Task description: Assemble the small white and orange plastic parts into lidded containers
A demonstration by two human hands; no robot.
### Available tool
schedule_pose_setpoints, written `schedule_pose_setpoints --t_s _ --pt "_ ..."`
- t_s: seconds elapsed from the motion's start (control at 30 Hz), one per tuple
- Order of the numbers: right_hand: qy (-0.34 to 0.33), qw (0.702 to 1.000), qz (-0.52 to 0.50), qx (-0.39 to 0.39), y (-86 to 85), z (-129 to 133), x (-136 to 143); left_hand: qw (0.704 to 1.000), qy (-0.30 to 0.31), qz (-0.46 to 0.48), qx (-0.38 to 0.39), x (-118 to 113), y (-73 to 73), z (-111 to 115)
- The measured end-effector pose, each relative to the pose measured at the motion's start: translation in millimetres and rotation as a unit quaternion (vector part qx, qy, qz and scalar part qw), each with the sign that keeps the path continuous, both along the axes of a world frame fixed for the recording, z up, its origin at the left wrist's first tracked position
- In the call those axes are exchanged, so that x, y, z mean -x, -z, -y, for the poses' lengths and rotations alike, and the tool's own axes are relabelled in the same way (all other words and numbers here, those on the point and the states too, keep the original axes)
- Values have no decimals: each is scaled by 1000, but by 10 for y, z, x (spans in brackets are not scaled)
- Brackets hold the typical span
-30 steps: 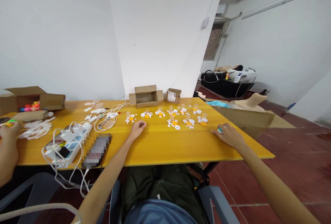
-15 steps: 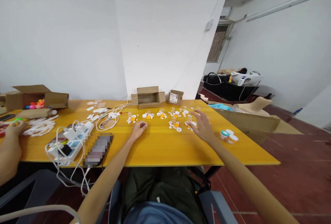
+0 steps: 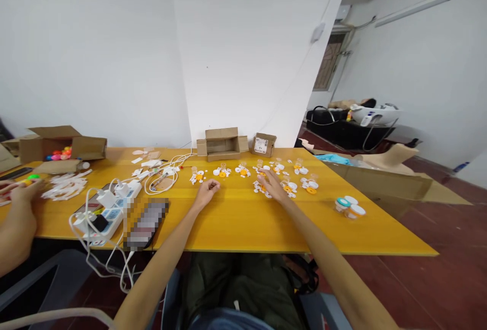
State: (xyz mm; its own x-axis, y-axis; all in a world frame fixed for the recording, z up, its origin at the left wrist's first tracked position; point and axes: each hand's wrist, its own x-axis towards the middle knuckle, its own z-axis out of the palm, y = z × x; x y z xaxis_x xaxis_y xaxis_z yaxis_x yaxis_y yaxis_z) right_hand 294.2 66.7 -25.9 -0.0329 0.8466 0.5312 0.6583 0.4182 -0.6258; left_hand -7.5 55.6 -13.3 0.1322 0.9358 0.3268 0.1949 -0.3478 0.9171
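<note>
My left hand (image 3: 206,194) rests low over the table with its fingers curled in; whatever they may hold is hidden. Just beyond it lies a small group of white pieces and an orange disc (image 3: 199,176). My right hand (image 3: 274,188) is open, fingers stretched out and apart, above a cluster of small white and orange plastic parts. Beside its fingers is an orange toothed ring (image 3: 286,188). Farther right sits another orange ring (image 3: 311,190) with white pieces. Small clear cups (image 3: 243,165) stand among the groups of parts.
Lidded jars (image 3: 355,211) stand at the right. An open cardboard box (image 3: 222,156) and a smaller box (image 3: 263,144) are at the back. Leftward lie a phone (image 3: 146,223), a power strip (image 3: 117,211) and white cables. Another person's hand (image 3: 26,190) works at far left.
My right hand has moved left, from the right-hand groups of parts to the middle ones, staying open. My left hand keeps its curled pose. The view has shifted slightly.
</note>
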Motion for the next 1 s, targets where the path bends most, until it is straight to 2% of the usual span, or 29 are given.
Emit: schedule_pose_setpoints --t_s 0.17,0.53,1.0 --pt "4 999 -27 32 40 -13 57 1000 2 -11 8 9 17 -4" --pt "-55 996 -22 73 -61 -38 113 1000 -1 -15 12 36 9 -15" --pt "-10 997 26 66 -69 -39 282 997 23 -54 40 20 -41 -41"
